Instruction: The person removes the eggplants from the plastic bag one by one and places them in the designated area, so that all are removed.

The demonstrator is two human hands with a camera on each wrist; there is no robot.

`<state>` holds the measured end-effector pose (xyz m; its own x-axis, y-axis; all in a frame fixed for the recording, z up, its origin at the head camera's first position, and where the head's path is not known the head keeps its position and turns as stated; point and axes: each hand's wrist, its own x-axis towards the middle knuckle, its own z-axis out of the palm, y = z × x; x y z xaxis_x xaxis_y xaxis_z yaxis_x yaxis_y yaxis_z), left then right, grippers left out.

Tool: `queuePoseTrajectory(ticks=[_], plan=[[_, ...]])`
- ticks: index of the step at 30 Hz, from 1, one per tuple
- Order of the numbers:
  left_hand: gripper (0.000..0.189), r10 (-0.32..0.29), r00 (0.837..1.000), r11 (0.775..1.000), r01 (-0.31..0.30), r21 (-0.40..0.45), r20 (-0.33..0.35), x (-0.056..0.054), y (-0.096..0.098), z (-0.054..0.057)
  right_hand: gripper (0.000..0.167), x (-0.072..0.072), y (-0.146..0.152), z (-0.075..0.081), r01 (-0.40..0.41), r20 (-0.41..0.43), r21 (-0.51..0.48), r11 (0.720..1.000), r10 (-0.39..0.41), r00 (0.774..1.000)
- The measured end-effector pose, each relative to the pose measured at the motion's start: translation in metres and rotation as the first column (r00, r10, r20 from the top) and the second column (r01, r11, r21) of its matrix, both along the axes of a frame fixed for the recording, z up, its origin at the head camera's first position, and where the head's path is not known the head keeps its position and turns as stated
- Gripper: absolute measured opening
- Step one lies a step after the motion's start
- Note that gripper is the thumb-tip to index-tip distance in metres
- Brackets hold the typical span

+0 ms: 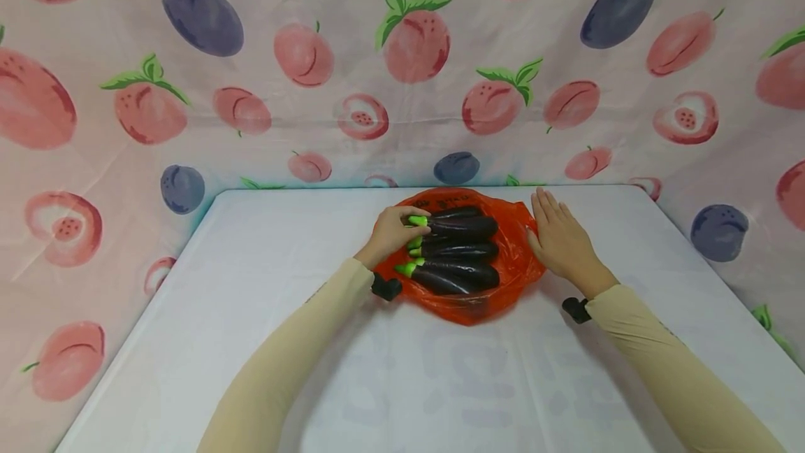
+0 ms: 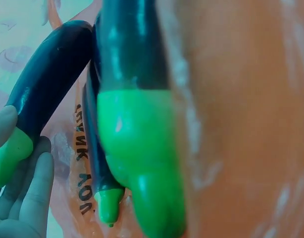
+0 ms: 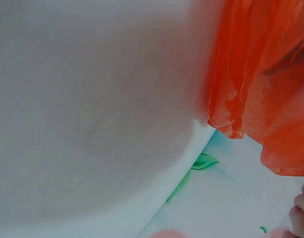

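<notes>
- Here, in the head view, we see the left hand [image 1: 386,235] pinching an eggplant [image 1: 464,227] by its green cap [image 1: 418,220], beside other eggplants [image 1: 459,252] on the red bag [image 1: 518,233]; the right hand [image 1: 564,242], fingers straight, touches the bag's edge.
- From the left wrist, we find thumb [image 2: 3,126] and fingers [image 2: 38,191] gripping opposite sides.
- From the right wrist, we see fingertips [image 3: 301,210] near the bag; contact we cannot tell.

All 3 views share the bag [image 1: 468,310].

White table [image 1: 157,341] ahead of me | pale pink cloth [image 1: 251,5] rising behind it and along both sides | printed on the cloth: peaches [image 1: 418,46], green leaves [image 1: 429,2], dark blue plums [image 1: 202,15]
</notes>
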<state>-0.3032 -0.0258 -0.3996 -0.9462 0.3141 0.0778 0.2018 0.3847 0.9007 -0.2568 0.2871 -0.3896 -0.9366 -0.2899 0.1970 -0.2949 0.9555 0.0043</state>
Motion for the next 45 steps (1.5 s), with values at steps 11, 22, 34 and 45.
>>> queuePoseTrajectory(ticks=[11,22,34,45], plan=[[0.031,-0.003,1.0,0.996,0.003,0.094,-0.001,0.001,-0.018,0.014,0.063,0.0,0.001,0.005,0.021,0.109,-0.055,0.998,-0.014,0.994],[0.032,0.038,0.999,0.995,-0.04,0.091,0.019,0.013,-0.044,0.031,0.062,0.003,0.002,0.012,0.016,0.133,-0.104,0.994,-0.002,0.991],[0.036,0.105,0.994,0.987,-0.107,0.124,0.027,0.018,-0.079,0.039,0.061,0.001,0.007,0.009,-0.001,0.093,-0.117,0.993,0.012,0.996],[0.042,0.104,0.994,0.985,-0.108,0.137,0.035,0.016,-0.12,0.041,0.062,-0.002,0.007,0.01,-0.016,0.101,-0.124,0.992,0.028,0.994]])
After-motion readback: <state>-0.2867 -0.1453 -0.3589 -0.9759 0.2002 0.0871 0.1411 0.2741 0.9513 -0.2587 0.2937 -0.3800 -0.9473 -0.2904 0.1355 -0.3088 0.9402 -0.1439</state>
